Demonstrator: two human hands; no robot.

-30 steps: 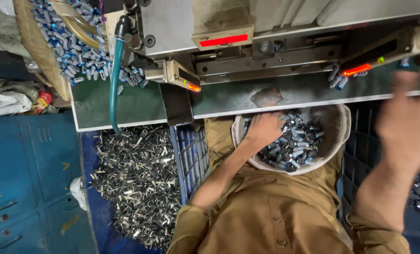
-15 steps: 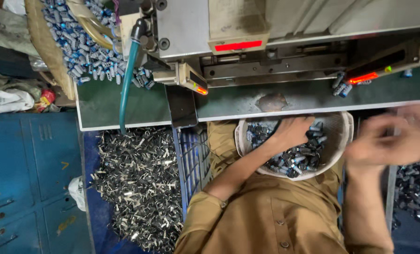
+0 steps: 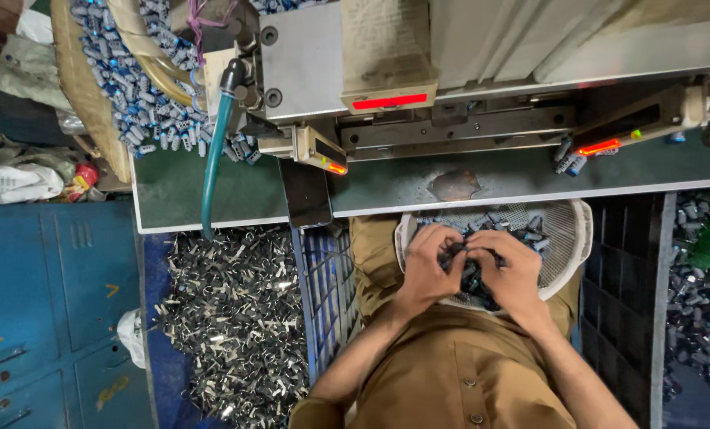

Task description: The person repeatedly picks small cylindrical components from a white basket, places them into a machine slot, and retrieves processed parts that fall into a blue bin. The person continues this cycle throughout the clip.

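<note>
Left hand: the left hand (image 3: 424, 266) sits in the white mesh basket (image 3: 571, 238) on the person's lap, fingers curled down into the small cylindrical parts (image 3: 490, 230), its fingertips meeting those of the other hand. It appears to pinch a few of the parts, though the exact grip is hidden by the fingers.
Right hand: the right hand (image 3: 516, 274) lies just beside the left, also inside the basket, fingers bent and closed narrowly over the same dark cluster of parts between the two hands.
Parts in the basket: dark and blue-capped cylinders heaped in the far half of the basket and under both hands.
Basket: round, white, perforated, resting on the lap just near the edge of the green bench top (image 3: 386, 191), partly tucked under it.
Machine: a grey metal press (image 3: 466, 71) stands on the far side of the bench, with red lit strips along its front and a green hose (image 3: 212, 159) hanging down on the left.
Sack: at the far left a brown sack (image 3: 85, 87) lies open, full of blue-capped cylinders like those in the basket.
Floor, left: a pile of shiny metal scraps (image 3: 228, 318) lies beside a blue crate (image 3: 323, 294), with a blue metal cabinet (image 3: 45, 318) further left.
Floor, right: a dark crate (image 3: 617, 302) stands beside the person, and more cylinders (image 3: 700, 310) lie at the right edge.
Clothing: the person wears a brown buttoned shirt (image 3: 458, 373).
</note>
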